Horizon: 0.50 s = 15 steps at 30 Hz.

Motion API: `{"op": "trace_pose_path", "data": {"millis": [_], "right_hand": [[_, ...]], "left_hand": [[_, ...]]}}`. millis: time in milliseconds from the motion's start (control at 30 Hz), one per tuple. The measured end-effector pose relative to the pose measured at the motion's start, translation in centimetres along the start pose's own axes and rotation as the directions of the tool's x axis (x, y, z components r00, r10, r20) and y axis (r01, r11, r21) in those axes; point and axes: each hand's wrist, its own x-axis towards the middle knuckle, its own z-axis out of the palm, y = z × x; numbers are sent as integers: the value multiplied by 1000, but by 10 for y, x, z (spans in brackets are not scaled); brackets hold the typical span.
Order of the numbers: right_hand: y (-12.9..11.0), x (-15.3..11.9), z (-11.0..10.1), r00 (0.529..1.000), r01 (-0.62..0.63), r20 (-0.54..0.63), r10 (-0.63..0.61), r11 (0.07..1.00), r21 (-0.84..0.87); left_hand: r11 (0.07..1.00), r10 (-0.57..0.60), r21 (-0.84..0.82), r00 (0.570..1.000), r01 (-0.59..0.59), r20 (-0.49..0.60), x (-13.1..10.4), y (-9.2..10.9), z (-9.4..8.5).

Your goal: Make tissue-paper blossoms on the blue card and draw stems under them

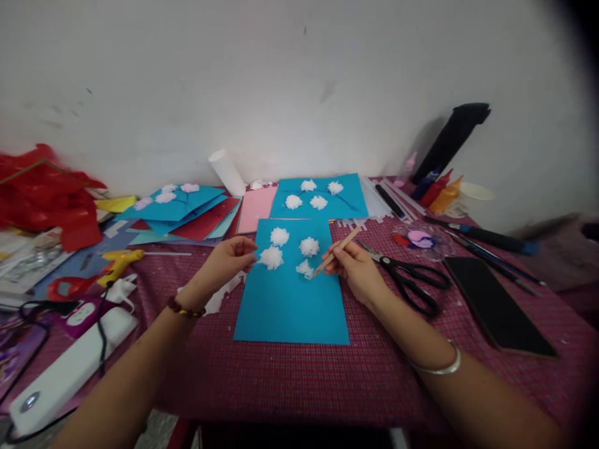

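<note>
My right hand grips a flat wooden stick. The stick's lower tip meets a small white crumpled-paper tuft on a blue sheet of paper. Several fuller white paper tufts, such as this one, sit on the sheet's upper half. By the sheet's left edge, my left hand has thumb and fingers pinched together; whether a scrap is between them cannot be made out. Torn white paper lies under that hand.
Behind stands another blue sheet with tufts and drawn branches. Black scissors and a black slab lie right. Left are a yellow glue gun, stacked coloured cards and a white power strip with cables.
</note>
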Motion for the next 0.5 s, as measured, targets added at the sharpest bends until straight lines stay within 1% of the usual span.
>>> {"op": "trace_pose_path", "data": {"millis": [67, 133, 200, 300, 333, 400, 467, 500], "right_hand": [[-1, 0, 0, 1000, 12, 7, -12, 1000, -14], [0, 0, -1, 1000, 22, 13, -22, 999, -34], [1, 1, -2, 999, 35, 24, -34, 998, -51], [3, 1, -3, 998, 43, 41, -40, 997, -61], [4, 1, -3, 998, 43, 42, -40, 997, -63], [3, 1, -3, 999, 40, 40, -37, 997, -73], [3, 0, -2, 998, 42, 40, -39, 995, -90], [2, 0, -1, 998, 46, 39, -42, 994, -96]], "left_hand": [[996, 22, 82, 999, -25, 27, 3, -9, 4], [975, 63, 211, 997, -70, 40, 5, -16, 3], [929, 115, 352, 993, -117, 26, 6, -20, -3], [830, 202, 530, 979, -174, 4, 6, -18, -11], [795, 231, 573, 973, -198, 15, 5, -17, -12], [731, 276, 631, 958, -259, 74, 6, -18, -11], [691, 289, 655, 947, -306, 138, 8, -20, -6], [685, 293, 657, 945, -315, 148, 9, -22, -3]]}}
